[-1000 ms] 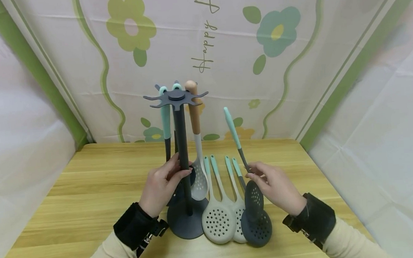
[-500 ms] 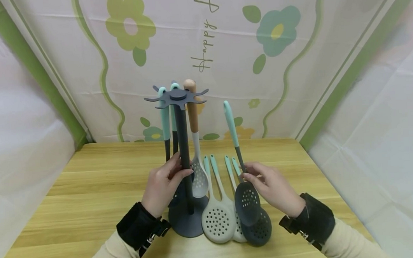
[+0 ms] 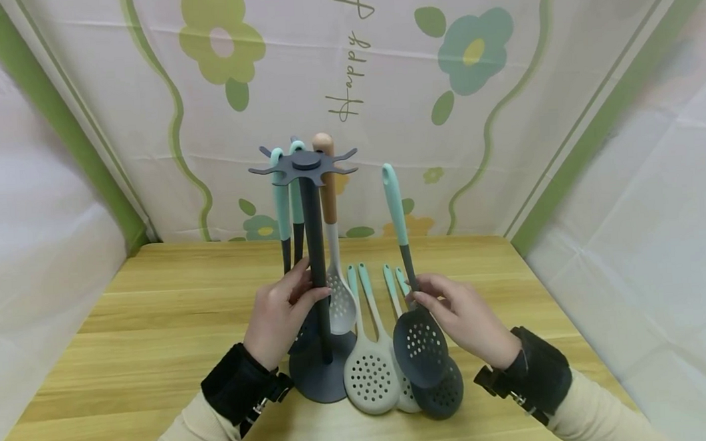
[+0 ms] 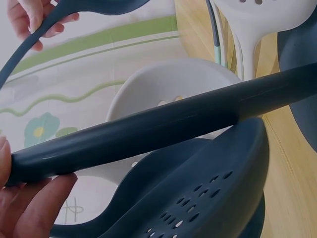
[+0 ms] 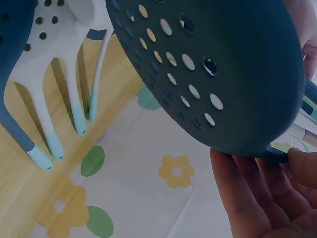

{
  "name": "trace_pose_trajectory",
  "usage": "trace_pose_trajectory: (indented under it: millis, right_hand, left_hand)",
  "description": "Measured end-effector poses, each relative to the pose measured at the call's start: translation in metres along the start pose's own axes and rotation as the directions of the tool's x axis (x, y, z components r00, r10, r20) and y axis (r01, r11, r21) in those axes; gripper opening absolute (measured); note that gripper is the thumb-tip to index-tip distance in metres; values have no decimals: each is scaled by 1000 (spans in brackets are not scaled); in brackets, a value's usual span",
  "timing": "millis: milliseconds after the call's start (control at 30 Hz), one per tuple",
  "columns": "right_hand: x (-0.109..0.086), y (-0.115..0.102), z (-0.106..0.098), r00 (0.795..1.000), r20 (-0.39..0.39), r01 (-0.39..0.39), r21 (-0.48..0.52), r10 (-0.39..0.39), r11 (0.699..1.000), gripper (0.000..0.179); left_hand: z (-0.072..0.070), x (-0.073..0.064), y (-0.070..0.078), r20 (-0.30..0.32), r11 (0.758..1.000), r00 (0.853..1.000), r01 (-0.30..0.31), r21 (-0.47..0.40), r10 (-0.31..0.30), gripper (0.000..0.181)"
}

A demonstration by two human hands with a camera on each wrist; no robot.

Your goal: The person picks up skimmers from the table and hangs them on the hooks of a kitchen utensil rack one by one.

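My left hand (image 3: 277, 314) grips the dark upright pole (image 3: 316, 249) of a utensil stand with a round base and hooked top. On its hooks hang a light slotted spoon (image 3: 341, 308) with a wooden handle and two dark utensils with mint handles, partly hidden by hand and pole. In the left wrist view, a dark perforated bowl (image 4: 203, 193) hangs close beside the pole. To the right, my right hand (image 3: 468, 314) pinches a dark slotted skimmer (image 3: 421, 350) at its neck, mint handle pointing up, perforated head down. Thumb and fingers (image 5: 257, 193) meet at the head's base.
Below the held skimmer, light grey perforated turners (image 3: 372, 386) and a dark perforated one (image 3: 448, 392) lie overlapping on the wooden table (image 3: 187, 362), mint handles pointing away. A flowered white cloth (image 3: 345, 68) stands behind the table, with pale cloth sides.
The skimmer has turned its perforated face toward the head camera, and its handle has risen. The stand has rotated slightly in my left hand, shifting its hooks and hanging utensils a little.
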State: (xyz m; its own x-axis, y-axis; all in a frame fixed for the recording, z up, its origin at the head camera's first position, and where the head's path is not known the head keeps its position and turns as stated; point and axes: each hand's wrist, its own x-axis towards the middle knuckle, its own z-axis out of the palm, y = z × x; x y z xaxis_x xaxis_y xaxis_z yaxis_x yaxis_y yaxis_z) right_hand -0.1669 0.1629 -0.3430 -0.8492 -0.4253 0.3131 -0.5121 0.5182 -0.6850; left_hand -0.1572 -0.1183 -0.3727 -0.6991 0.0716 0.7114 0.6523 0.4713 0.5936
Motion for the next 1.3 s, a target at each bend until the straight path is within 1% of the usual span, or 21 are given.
trace_pose_trajectory:
  millis: [267, 500, 600, 700, 833, 867, 933, 1100, 1300]
  right_hand:
    - [4, -6, -2, 1000, 19, -13, 21, 13, 1000, 26]
    - [9, -13, -2, 1000, 14, 18, 23, -18, 1000, 26]
    - [12, -16, -3, 1000, 12, 22, 21, -22, 1000, 26]
    - [14, -19, -3, 1000, 12, 28, 12, -28, 1000, 26]
    - [15, -22, -4, 999, 15, 35, 6, -35, 999, 27]
    - [15, -23, -5, 999, 15, 38, 6, -38, 999, 28]
    - [16, -24, -5, 999, 16, 44, 13, -45, 999, 29]
    - [18, -26, -6, 998, 11, 57, 15, -58, 998, 29]
    - [20, -27, -6, 998, 11, 68, -1, -68, 998, 32]
  left_hand:
    - [0, 1, 1, 0, 1000, 1000, 10, 1, -10, 48]
    - [1, 0, 2, -1, 999, 1000, 11, 38, -11, 51]
    - [2, 0, 2, 8, 998, 1000, 3, 61, -3, 49]
    - [2, 0, 1, 24, 996, 999, -31, 82, 29, 45]
    - [3, -1, 0, 55, 995, 995, -83, 63, 80, 43]
    - [3, -2, 0, 63, 995, 995, -86, 53, 83, 43]
    - [3, -2, 0, 77, 996, 993, -87, 35, 84, 45]
    - [3, -2, 0, 99, 998, 993, -63, 17, 62, 46]
    - [4, -2, 0, 98, 998, 993, -64, 17, 62, 43]
